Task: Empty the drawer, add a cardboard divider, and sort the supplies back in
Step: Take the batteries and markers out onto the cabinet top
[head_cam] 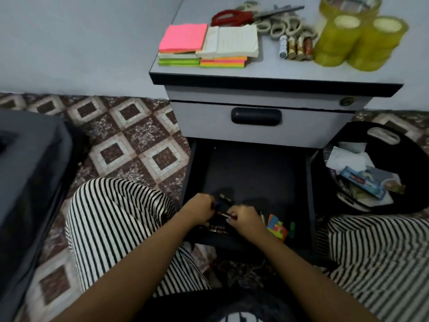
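The lower drawer point(250, 168) is pulled open, dark inside and mostly bare toward the back. Both my hands reach into its front left corner. My left hand point(200, 208) has its fingers curled round small dark items. My right hand point(243, 217) pinches a small red and white stick point(224, 214). More small sticks point(217, 228) lie under my hands. Bright paper scraps point(277, 227) lie at the drawer's front right. On the cabinet top point(267, 66) sit sticky note pads point(202, 46), scissors point(257, 17), a row of glue sticks point(294, 47) and yellow tape rolls point(357, 40).
The upper drawer point(255, 122) is closed. A black bin point(380, 173) full of paper waste stands right of the cabinet. A dark case point(25, 182) fills the left edge. My striped trouser legs flank the drawer on the patterned floor.
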A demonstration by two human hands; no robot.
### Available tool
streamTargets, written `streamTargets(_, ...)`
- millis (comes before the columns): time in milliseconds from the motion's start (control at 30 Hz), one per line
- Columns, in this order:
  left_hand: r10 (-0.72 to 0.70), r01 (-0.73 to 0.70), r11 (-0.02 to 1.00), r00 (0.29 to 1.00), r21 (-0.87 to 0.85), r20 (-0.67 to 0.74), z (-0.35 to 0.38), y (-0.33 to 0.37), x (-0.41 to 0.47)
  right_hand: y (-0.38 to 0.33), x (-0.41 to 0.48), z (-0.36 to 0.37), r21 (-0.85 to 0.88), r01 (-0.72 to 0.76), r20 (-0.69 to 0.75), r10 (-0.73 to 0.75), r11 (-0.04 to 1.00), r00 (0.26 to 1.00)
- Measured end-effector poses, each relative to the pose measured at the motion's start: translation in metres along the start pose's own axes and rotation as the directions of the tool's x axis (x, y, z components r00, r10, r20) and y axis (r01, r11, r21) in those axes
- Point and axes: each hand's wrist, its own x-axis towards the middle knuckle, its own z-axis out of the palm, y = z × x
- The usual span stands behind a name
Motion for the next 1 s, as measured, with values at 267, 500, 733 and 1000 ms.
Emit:
streamTargets(267, -0.073, 0.05, 0.968, 0.993, 0.245, 0.088, 0.022, -0.009, 0.014, 0.007, 0.015, 0.019, -0.099, 0.074, 0.118, -0.062, 0.992, 0.991)
streamTargets(500, -0.104, 0.081, 0.952, 0.993, 0.297, 0.064, 0.028, -0.02, 0.02, 0.003, 0.023, 0.02, -0.155, 0.058, 0.106, -0.042, 0.986, 0.994)
streamTargets(733, -0.142, 0.116, 0.939, 0.988, 0.323, 0.056, 0.029, -0.018, 0.02, 0.005, 0.022, 0.025, -0.148, 0.006, 0.133, 0.014, 0.989, 0.991)
streamTargets(1000, -0.184, 0.164, 0.933, 0.982, 0.321, 0.032, 0.027, -0.017, 0.025, 0.007, 0.025, 0.022, -0.204, -0.01, 0.191, 0.05, 0.979, 0.98)
